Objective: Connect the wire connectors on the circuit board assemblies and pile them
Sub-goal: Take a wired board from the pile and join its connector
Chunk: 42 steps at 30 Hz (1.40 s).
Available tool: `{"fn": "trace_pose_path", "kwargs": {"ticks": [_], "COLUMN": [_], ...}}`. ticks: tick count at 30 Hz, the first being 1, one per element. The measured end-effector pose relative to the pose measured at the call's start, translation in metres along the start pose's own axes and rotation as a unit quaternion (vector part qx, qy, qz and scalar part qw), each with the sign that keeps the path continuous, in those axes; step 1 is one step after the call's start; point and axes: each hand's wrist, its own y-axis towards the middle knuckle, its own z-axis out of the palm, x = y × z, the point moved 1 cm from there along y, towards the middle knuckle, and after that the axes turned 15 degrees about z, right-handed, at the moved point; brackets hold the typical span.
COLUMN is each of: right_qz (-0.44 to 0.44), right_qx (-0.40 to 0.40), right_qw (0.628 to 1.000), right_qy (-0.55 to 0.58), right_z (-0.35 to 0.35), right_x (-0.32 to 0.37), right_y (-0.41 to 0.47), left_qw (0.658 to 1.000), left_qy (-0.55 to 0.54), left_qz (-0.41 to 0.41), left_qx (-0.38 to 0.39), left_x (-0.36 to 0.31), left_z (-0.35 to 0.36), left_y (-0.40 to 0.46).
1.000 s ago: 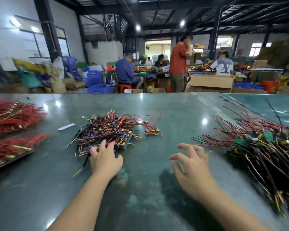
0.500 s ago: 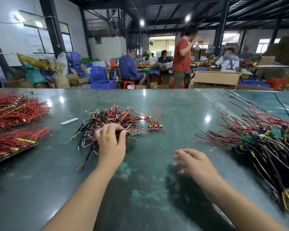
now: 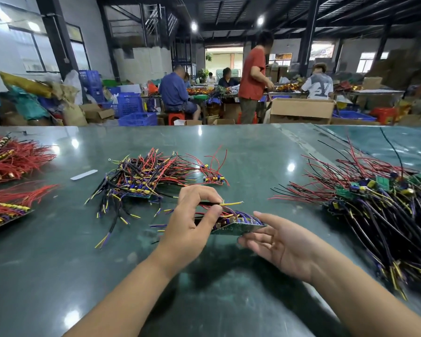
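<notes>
— How much room do I have around the hands?

— Plenty toward me: the green desk (image 3: 229,147) is bare glossy surface from the hands down to the near edge. The far edge runs straight across beyond the piles, and past it is the workshop floor.

— And what am I holding?

— My left hand (image 3: 190,224) pinches a yellow-tipped wire (image 3: 231,203) between thumb and fingertips, and a circuit board (image 3: 238,228) hangs tilted just under that hand, lifted off the desk. My right hand (image 3: 282,242) is spread, palm up, fingers straight, touching the board's right edge from below.

— What crowds the sides?

— Beyond the left hand lies a middle pile of boards (image 3: 144,178) with black, red and yellow wires fanning out, near the hand but apart from it. One separate small board (image 3: 213,178) lies at that pile's right. A bigger right pile (image 3: 379,205) sprawls to the desk's right, wires reaching toward my right forearm. Red wire bundles (image 3: 12,156) lie at the far left, and a white strip (image 3: 84,174) beside the middle pile.

— The room?

— Workers (image 3: 252,76) at tables, blue crates (image 3: 134,110), a cardboard box (image 3: 301,109), a dark steel roof.
</notes>
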Motion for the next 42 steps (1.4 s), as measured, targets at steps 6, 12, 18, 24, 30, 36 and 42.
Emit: {"fn": "trace_pose_path", "kwargs": {"ticks": [6,12,18,24,30,36,42], "right_qz": [-0.075,-0.191,-0.23,-0.236,-0.217,-0.215,-0.211], "right_qx": [0.071,0.075,0.107,0.103,0.06,0.082,0.06], "right_qw": [0.987,0.963,0.961,0.965,0.974,0.973,0.975], "right_qy": [0.119,0.176,0.115,0.05,0.034,-0.001,-0.035], "right_z": [0.002,-0.004,0.001,0.006,0.0,0.003,0.001], "right_x": [0.006,0.015,0.011,0.001,0.003,-0.002,-0.004], "right_y": [-0.004,-0.001,-0.002,0.001,0.006,0.008,0.009], "left_qw": [0.997,0.986,0.896,0.861,0.832,0.792,0.77], "left_qy": [0.048,0.12,-0.234,-0.34,-0.417,-0.464,-0.458], "left_qz": [0.062,-0.054,-0.366,-0.37,-0.365,-0.394,-0.443], "left_qx": [-0.01,-0.104,-0.095,-0.075,-0.027,-0.04,0.029], "left_x": [-0.008,-0.002,-0.002,0.002,0.002,0.003,0.009], "left_z": [-0.003,-0.006,0.01,0.011,0.012,0.008,0.005], "left_y": [0.007,0.004,0.003,0.0,-0.003,-0.002,-0.006]}}
